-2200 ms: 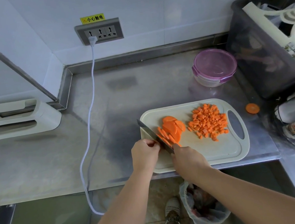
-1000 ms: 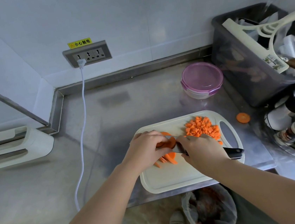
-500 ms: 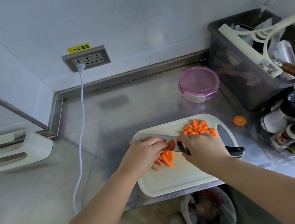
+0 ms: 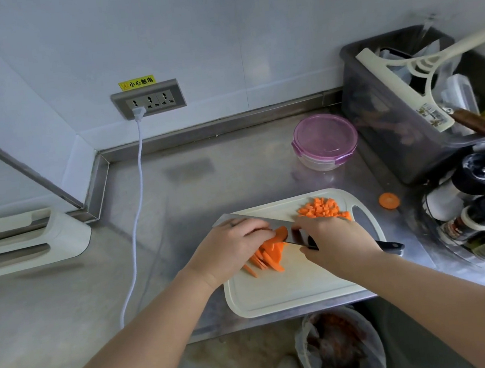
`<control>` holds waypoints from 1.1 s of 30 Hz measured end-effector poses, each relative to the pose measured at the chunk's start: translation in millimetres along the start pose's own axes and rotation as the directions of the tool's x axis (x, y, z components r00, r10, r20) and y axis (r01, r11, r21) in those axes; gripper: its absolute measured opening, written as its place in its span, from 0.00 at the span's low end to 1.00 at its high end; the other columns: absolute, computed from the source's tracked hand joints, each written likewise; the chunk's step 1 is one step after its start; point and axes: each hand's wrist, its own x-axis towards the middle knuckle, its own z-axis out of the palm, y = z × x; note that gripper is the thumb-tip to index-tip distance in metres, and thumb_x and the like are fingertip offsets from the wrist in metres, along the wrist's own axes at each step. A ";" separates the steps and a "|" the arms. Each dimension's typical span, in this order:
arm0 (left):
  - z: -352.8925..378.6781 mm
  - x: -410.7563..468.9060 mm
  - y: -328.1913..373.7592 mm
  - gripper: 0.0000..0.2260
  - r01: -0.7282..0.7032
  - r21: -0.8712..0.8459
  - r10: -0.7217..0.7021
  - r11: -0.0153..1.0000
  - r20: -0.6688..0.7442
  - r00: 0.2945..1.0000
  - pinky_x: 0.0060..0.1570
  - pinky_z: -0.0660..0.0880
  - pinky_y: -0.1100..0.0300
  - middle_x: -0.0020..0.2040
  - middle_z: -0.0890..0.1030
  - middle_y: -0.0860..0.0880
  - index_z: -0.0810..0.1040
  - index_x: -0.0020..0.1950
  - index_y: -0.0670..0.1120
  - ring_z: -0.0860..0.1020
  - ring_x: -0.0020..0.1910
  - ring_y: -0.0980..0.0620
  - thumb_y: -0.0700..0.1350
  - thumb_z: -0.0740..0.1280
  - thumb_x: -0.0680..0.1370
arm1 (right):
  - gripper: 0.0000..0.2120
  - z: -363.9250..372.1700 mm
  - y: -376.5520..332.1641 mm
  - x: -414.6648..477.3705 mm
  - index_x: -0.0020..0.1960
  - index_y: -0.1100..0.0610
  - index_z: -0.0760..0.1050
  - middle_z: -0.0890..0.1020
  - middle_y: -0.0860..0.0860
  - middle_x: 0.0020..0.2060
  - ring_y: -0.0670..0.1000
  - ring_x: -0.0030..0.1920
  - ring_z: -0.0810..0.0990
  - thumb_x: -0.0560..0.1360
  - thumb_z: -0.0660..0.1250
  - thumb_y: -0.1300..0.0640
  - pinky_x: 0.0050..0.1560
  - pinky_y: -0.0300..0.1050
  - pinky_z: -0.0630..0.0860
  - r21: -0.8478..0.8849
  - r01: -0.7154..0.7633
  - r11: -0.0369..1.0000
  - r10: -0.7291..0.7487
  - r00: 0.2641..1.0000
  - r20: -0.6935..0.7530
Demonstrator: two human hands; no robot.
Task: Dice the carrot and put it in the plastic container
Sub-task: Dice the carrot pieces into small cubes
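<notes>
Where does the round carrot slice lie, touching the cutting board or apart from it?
Apart. The head view shows bare counter between the carrot slice and the cutting board.

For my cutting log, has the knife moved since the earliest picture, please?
Yes: the knife has swung from the cutting board's left edge to lie across it, handle rightward.

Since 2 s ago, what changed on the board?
Knife swung from pointing away to lying across the cutting board, handle right; right grip holds it. Left grip moved onto the carrot slices, holding them; some now cut into strips. Diced pile, lidded container, stray slice unchanged.
</notes>
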 end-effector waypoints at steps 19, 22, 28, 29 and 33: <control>-19.2 22.6 11.8 0.06 0.415 -0.425 -0.548 0.805 -0.263 0.794 0.43 0.72 0.70 0.41 0.82 0.53 0.83 0.49 0.44 0.78 0.40 0.63 0.42 0.67 0.77 | 0.19 -9.2 14.2 3.5 0.63 0.57 0.70 0.78 0.51 0.39 0.50 0.35 0.77 0.73 0.67 0.58 0.36 0.38 0.74 0.272 -0.309 0.911 0.294 0.951 0.094; -19.1 24.5 17.7 0.07 0.641 -0.658 -0.725 0.395 0.206 0.657 0.44 0.73 0.67 0.38 0.81 0.58 0.81 0.44 0.51 0.78 0.38 0.64 0.40 0.67 0.77 | 0.19 -18.9 8.8 5.7 0.59 0.57 0.74 0.78 0.47 0.33 0.40 0.23 0.74 0.71 0.73 0.58 0.22 0.28 0.65 0.570 -0.276 0.773 0.301 0.952 0.053; -19.6 24.5 30.7 0.07 0.712 -0.699 -0.668 0.067 0.498 0.552 0.54 0.78 0.44 0.45 0.85 0.44 0.81 0.44 0.50 0.82 0.48 0.41 0.40 0.67 0.78 | 0.18 -22.3 -8.9 8.0 0.55 0.52 0.71 0.78 0.42 0.31 0.40 0.25 0.76 0.70 0.76 0.56 0.24 0.29 0.71 0.736 -0.194 0.649 0.269 0.963 0.016; -20.6 25.5 32.7 0.07 0.714 -0.698 -0.655 0.055 0.514 0.554 0.54 0.78 0.44 0.45 0.85 0.44 0.81 0.44 0.50 0.82 0.48 0.42 0.40 0.66 0.78 | 0.18 -21.5 -10.0 7.9 0.55 0.52 0.71 0.78 0.42 0.30 0.40 0.24 0.75 0.70 0.75 0.56 0.25 0.30 0.72 0.761 -0.196 0.618 0.267 0.963 0.031; -22.8 28.3 38.3 0.06 0.732 -0.681 -0.617 0.029 0.564 0.549 0.52 0.80 0.51 0.42 0.84 0.49 0.80 0.47 0.49 0.83 0.42 0.51 0.41 0.65 0.80 | 0.12 -17.9 -7.8 7.1 0.49 0.54 0.73 0.77 0.46 0.27 0.41 0.23 0.73 0.71 0.74 0.57 0.26 0.34 0.73 0.791 -0.208 0.575 0.245 0.967 0.076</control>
